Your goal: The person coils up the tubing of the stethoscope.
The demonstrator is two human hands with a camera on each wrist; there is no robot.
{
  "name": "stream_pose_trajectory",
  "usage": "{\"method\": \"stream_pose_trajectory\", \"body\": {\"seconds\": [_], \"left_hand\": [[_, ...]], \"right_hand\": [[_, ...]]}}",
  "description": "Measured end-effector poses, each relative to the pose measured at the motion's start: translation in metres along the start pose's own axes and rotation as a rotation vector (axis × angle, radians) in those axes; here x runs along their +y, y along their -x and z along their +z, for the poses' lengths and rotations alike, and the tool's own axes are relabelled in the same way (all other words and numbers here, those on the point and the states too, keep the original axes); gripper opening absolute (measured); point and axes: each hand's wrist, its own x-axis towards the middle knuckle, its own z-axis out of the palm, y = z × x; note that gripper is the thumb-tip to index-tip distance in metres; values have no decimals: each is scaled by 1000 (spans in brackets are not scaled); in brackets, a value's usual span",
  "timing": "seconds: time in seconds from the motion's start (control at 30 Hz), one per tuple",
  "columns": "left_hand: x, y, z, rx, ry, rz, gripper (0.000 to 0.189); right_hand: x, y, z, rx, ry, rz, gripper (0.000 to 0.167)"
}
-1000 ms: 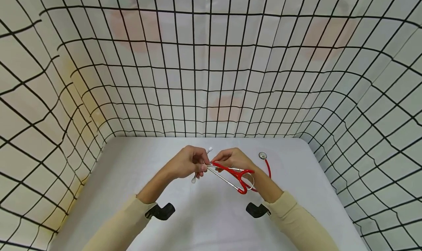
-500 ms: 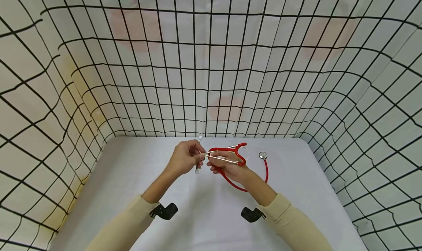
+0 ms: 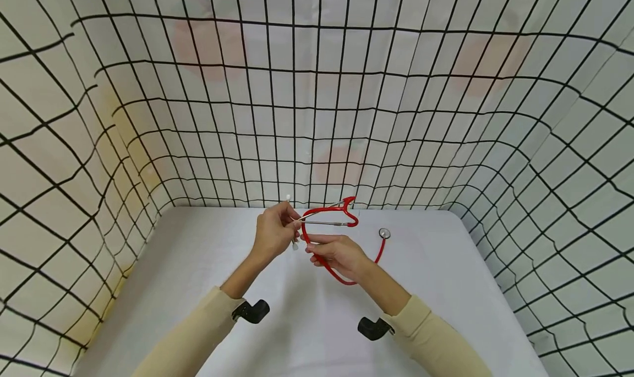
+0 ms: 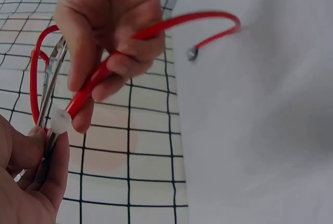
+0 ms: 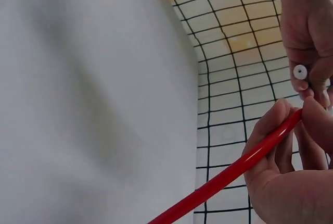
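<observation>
A stethoscope with red tubing [image 3: 342, 280] and metal ear tubes [image 3: 324, 223] is held between both hands. My left hand [image 3: 273, 231] pinches the crossed metal tubes near their white eartips; one eartip [image 4: 61, 121] shows beside the thumb in the left wrist view. With thumb and fingers, my right hand [image 3: 342, 255] grips the red tubing, which also runs across the fingers in the right wrist view. The red forked end [image 3: 349, 202] points right, above the right hand. At the far end of the tubing, the round chestpiece [image 3: 384, 233] lies to the right on the white table.
The white-covered table [image 3: 198, 267] has rounded back corners. Black grid netting [image 3: 317, 107] over white cloth rises along its back and sides. A black wrist camera sits on each sleeve.
Both hands have shifted up and slightly left. The forked end has swung upward off the right wrist, and the right hand now grips the tubing below it. The chestpiece has moved slightly left in view.
</observation>
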Motion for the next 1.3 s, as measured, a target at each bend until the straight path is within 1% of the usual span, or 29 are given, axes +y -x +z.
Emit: {"method": "stream_pose_trajectory", "body": {"seconds": [0.07,0.1,0.27,0.3,0.4,0.5,0.57,0.63,0.73,0.83,0.87,0.93,1.1,1.17,1.3], "left_hand": [[-6,-1,0,22,-48,7,11],[-9,-1,-1,31,-87,20,11],[-30,0,-1,52,-277,95,15],[-34,1,-1,53,-301,104,16],[-41,2,-2,57,-326,108,16],[-45,3,-2,47,-338,112,15],[-46,3,-2,27,-354,111,14],[-48,4,-3,14,-376,107,14],[-52,4,-6,24,-417,98,15],[-57,5,-10,28,-457,85,17],[-58,6,-11,17,-467,77,17],[-59,7,-12,-26,-483,62,18],[-58,8,-12,-167,-507,45,19],[-55,9,-12,-219,-513,45,20],[-47,11,-12,-330,-527,69,22]], "right_hand": [[1,0,1,20,31,-15,43],[2,0,2,26,55,-25,41],[6,0,9,53,238,-73,31],[7,1,10,66,274,-87,28],[7,3,13,98,332,-110,21],[5,5,14,107,399,-117,19],[4,7,14,89,453,-107,18],[2,10,14,52,513,-103,17],[-1,13,14,4,611,-104,16],[-7,17,13,-6,689,-121,13],[-9,18,12,1,716,-131,13],[-14,20,11,17,745,-148,14],[-26,22,9,111,816,-208,13],[-28,22,7,156,852,-249,11],[-32,21,1,224,928,-360,8]]}}
